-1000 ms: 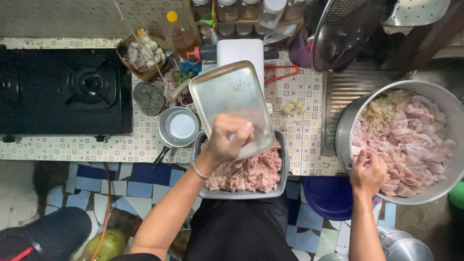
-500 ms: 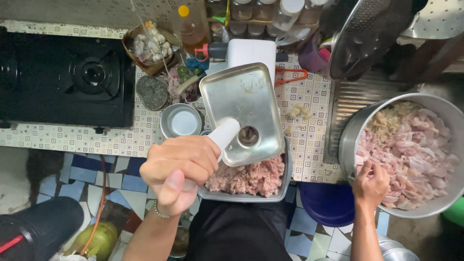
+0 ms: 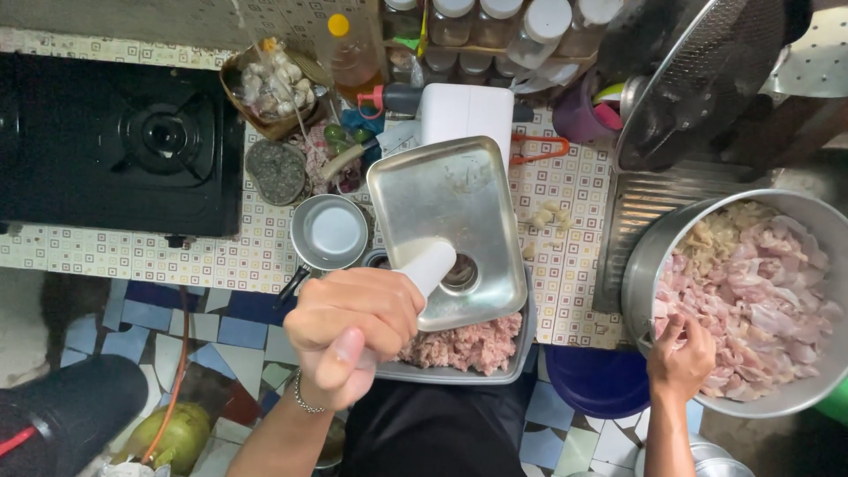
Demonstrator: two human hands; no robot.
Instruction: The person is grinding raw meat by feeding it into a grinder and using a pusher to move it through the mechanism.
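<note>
My left hand [image 3: 349, 331] is raised toward the camera and grips a white plastic pusher [image 3: 427, 265] just above the metal feed tray [image 3: 442, 208] of a white meat grinder [image 3: 465, 111]. The tray's round feed hole [image 3: 461, 272] sits uncovered beside the pusher's tip. Below the tray, a rectangular metal pan [image 3: 521, 340] holds pink minced meat [image 3: 464, 344]. At the right, my right hand [image 3: 678, 358] reaches into a large metal basin [image 3: 640, 265] and closes on the raw meat pieces [image 3: 751, 291] near its front rim.
A black gas stove [image 3: 115, 141] fills the counter's left. A small metal pot with a lid [image 3: 329, 231], a basket of garlic [image 3: 269, 84], an oil bottle [image 3: 352, 55] and jars stand behind. A metal colander [image 3: 698, 79] hangs at upper right. A blue tub [image 3: 596, 382] is below.
My left hand has lifted the white pusher out of the feed hole and up toward the camera. My right hand stays in the basin, shifted slightly along the meat.
</note>
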